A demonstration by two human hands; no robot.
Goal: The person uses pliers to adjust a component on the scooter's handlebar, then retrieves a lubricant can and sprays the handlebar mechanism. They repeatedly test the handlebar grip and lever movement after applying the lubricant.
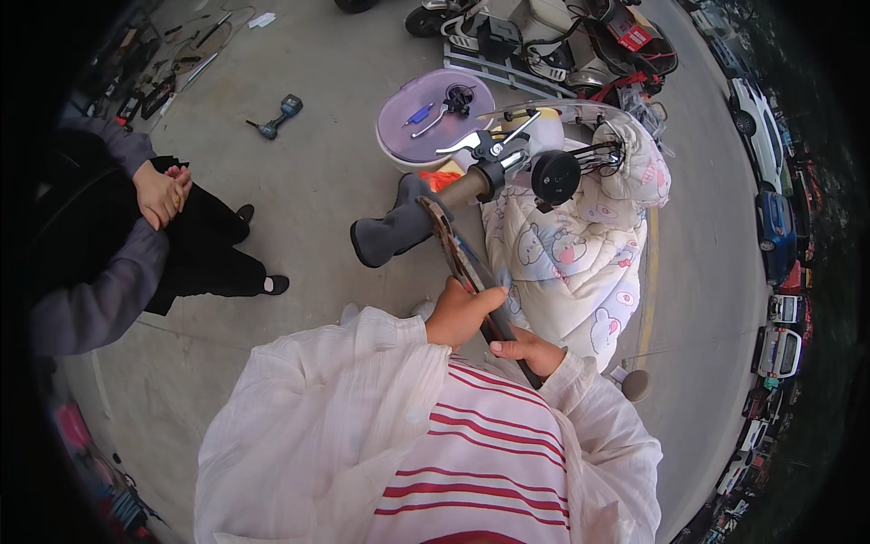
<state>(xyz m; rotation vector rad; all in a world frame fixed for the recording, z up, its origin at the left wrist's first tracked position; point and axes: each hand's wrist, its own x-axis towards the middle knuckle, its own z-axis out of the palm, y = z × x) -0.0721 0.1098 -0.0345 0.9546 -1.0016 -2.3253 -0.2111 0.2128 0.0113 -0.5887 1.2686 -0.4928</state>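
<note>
My left hand point(460, 314) is closed around a long, narrow dark panel point(465, 268) with a brownish edge, held slanting in front of my striped shirt. Lower down, my right hand point(531, 352) has its thumb and fingers on the same piece. What kind of part it is I cannot make out. Just beyond its upper end is a dark grey rounded piece point(391, 222) by the handlebar grip point(464, 189). Above the grip show a silver brake lever point(464, 143) and a round black part point(555, 178). A quilted cover point(564, 258) with cartoon bears hangs over the vehicle's front.
A purple-topped tub point(399, 122) holds a lever assembly point(453, 107) and a blue tool point(419, 114). A cordless drill point(279, 118) lies on the floor. At left stands another person point(100, 227), hands clasped. Vehicle parts point(553, 54) crowd the back; cars point(776, 234) line the right.
</note>
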